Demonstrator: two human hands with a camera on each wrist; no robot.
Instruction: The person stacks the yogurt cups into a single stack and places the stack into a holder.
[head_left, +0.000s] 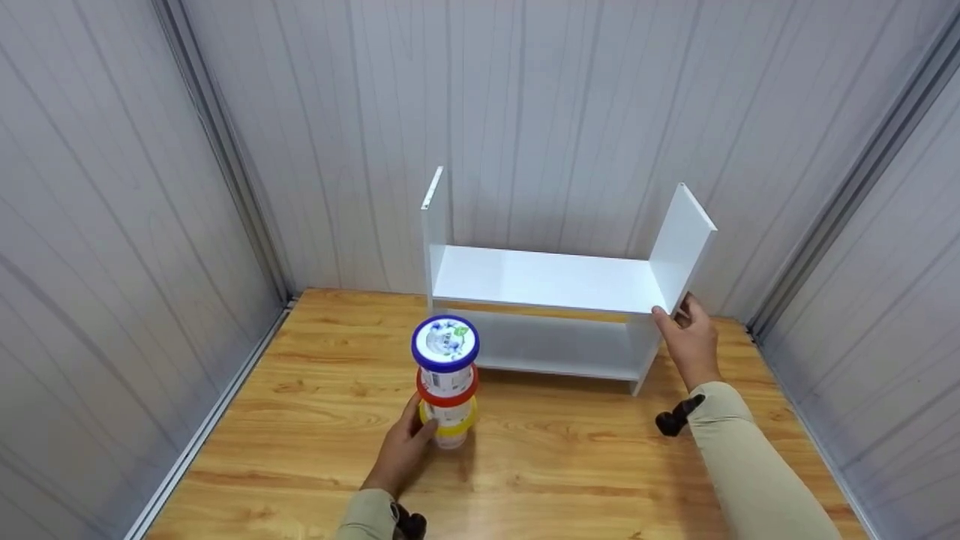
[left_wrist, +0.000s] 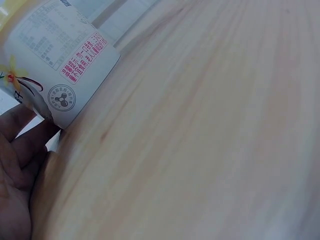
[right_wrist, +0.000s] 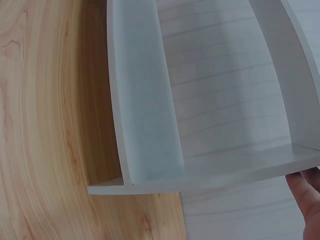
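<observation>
Three lidded paper tubs stand stacked in front of a white two-tier shelf point(head_left: 544, 277). On top is the blue-lidded tub point(head_left: 445, 341), below it the red-lidded tub point(head_left: 448, 396), and lowest the yellow-lidded tub point(head_left: 451, 427). My left hand point(head_left: 401, 454) holds the yellow-lidded tub from its left side, thumb in front and fingers behind. In the left wrist view, the printed side of that tub point(left_wrist: 60, 60) meets the wood, with fingertips at its lower edge. My right hand point(head_left: 691, 343) grips the shelf's right side panel point(head_left: 681, 244), thumb at its front edge.
The wooden tabletop point(head_left: 570, 465) runs back to a pale panelled wall point(head_left: 540, 112). Side walls with metal corner strips point(head_left: 225, 150) close in the left and right. The shelf stands near the back wall, with upright panels rising above its upper board.
</observation>
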